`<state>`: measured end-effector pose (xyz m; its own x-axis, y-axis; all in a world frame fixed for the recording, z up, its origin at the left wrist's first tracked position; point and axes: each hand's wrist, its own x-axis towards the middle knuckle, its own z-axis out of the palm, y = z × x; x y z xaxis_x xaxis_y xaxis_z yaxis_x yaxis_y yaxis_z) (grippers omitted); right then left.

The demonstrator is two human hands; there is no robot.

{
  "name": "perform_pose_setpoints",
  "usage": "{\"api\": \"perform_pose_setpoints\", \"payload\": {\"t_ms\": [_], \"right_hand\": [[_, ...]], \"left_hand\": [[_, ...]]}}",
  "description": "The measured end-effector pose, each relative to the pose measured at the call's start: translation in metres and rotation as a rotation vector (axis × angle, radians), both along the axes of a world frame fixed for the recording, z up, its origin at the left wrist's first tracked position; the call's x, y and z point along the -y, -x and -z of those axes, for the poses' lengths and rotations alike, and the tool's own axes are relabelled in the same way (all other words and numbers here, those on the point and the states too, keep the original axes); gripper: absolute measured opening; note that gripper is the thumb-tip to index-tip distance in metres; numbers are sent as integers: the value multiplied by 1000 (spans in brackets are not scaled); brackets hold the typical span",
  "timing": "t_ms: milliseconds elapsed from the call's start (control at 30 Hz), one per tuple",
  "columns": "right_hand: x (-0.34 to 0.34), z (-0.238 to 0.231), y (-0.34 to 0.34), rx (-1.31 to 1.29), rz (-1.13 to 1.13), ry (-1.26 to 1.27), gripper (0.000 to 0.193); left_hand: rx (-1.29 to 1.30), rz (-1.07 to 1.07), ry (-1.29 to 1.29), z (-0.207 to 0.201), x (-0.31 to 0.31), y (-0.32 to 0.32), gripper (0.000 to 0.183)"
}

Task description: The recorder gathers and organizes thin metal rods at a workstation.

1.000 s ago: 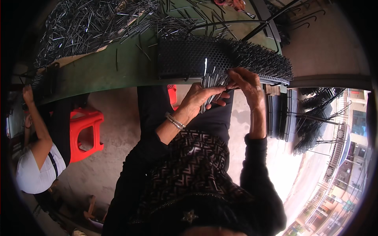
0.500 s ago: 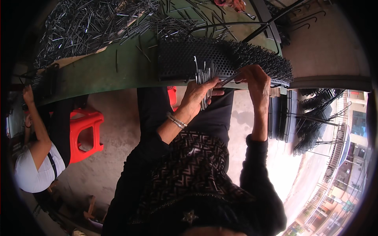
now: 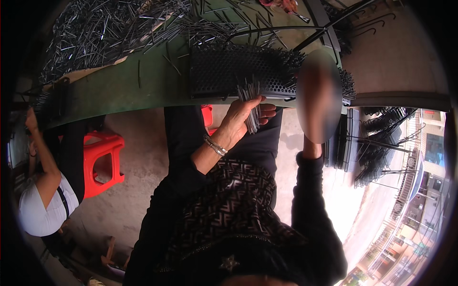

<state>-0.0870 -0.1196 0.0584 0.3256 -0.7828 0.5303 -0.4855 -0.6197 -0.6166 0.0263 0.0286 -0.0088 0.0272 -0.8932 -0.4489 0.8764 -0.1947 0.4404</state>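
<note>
A bundle of thin grey metal rods [image 3: 250, 107] is gripped in my left hand [image 3: 232, 121], standing roughly upright just in front of the table edge. Beyond it a black perforated rack [image 3: 217, 71] lies along the edge, its round holes bare on the left. Dark rods [image 3: 291, 61] stand densely in the holes on the rack's right part. My right hand [image 3: 317, 93] is over that right end; a blurred oval covers it, so neither its fingers nor anything in them can be made out.
Loose dark rods [image 3: 109, 38] are heaped on the green table [image 3: 109, 93] at the far left. A black bent bar [image 3: 310, 40] rises behind the rack. A red stool [image 3: 114, 162] and a seated person [image 3: 45, 205] are to the left. Dark racks [image 3: 350, 143] stand at right.
My right hand has moved away from the bundle, right and slightly farther, over the rod-filled end of the rack. The bundle in my left hand has shifted slightly.
</note>
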Motion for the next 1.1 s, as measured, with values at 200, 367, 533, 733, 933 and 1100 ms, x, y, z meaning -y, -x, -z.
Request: {"api": "perform_pose_setpoints", "payload": {"t_ms": [200, 367, 533, 733, 933, 1100], "right_hand": [[0, 4, -1, -22, -4, 52, 12], [1, 8, 0, -89, -30, 60, 13], [8, 3, 3, -174, -91, 23, 13], [12, -1, 3, -223, -112, -28, 16], [20, -3, 3, -212, -171, -34, 10], [14, 0, 1, -190, -158, -12, 10]], "left_hand": [[-47, -32, 4, 0, 2, 3, 28], [-35, -36, -15, 0, 3, 2, 26], [-66, -8, -38, 6, 0, -2, 31], [-33, 4, -33, 4, 0, -1, 37], [-29, 6, -34, 5, -2, -1, 35], [-44, 8, -14, 6, -2, 0, 35]]}}
